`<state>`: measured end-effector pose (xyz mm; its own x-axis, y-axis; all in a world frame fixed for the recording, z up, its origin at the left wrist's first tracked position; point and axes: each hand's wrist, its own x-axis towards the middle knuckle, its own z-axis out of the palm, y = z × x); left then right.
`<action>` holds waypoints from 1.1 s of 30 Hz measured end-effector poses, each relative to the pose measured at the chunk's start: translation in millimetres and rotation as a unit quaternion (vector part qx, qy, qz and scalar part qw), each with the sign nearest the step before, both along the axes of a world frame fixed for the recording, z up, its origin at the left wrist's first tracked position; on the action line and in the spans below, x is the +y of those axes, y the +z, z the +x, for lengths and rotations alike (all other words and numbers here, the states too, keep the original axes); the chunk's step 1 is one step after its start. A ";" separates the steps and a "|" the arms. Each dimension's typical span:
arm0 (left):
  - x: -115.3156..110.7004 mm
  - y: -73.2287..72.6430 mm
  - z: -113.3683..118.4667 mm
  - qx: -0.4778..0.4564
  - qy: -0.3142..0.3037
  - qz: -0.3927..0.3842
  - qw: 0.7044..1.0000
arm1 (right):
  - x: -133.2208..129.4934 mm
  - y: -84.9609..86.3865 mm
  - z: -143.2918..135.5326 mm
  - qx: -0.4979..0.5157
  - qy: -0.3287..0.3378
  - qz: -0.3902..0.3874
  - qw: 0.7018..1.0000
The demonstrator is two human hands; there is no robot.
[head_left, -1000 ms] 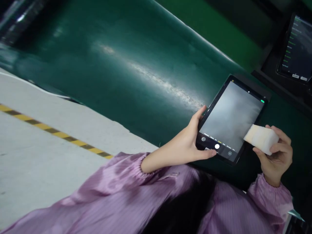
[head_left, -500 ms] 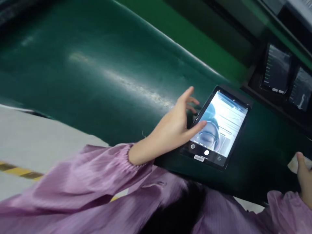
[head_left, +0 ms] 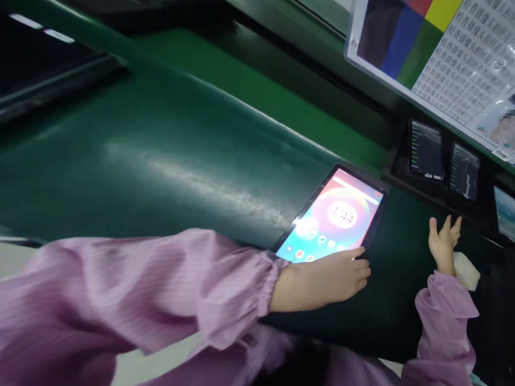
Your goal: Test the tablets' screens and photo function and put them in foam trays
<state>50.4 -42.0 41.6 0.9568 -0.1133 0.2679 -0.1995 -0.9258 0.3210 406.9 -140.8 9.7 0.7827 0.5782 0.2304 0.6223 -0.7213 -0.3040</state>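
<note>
A tablet lies on the dark green work surface, its screen lit with a home screen and a clock. Across its lower end reaches my left hand, back of the hand up, covering part of the screen. Its index finger rests at the tablet's lower right corner while the other fingers bend loosely; the thumb is hidden. Farther right, my right hand is raised with its fingers spread and nothing in it. A pale sponge-like block sits beside the right wrist.
Two dark-screened devices stand in a black rack at the right, with another lit screen past them. A printed sheet in a clear-edged holder hangs above. A black structure occupies the far left.
The tablet's screen went from a camera picture to the home screen. My left hand moved from the tablet's left side to its lower end. My right hand let go of the pale block and opened.
</note>
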 end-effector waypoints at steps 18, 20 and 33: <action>203.3 -22.8 -22.0 -0.037 0.441 -0.125 0.888 | 3.6 -14.9 -28.1 0.064 0.004 0.045 0.997; 188.8 -27.1 7.8 -0.045 0.443 -0.131 0.886 | 4.1 -14.7 -29.9 0.068 0.000 0.045 0.997; 121.5 -34.6 198.5 -0.051 0.324 -0.333 0.884 | 9.9 -15.7 -34.2 0.125 0.022 0.078 0.989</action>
<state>249.0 79.5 7.0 0.7292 0.6659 0.1577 0.2444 -0.4687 0.8489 372.7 -130.9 -6.0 0.8012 0.5858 0.1220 0.5438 -0.6278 -0.5570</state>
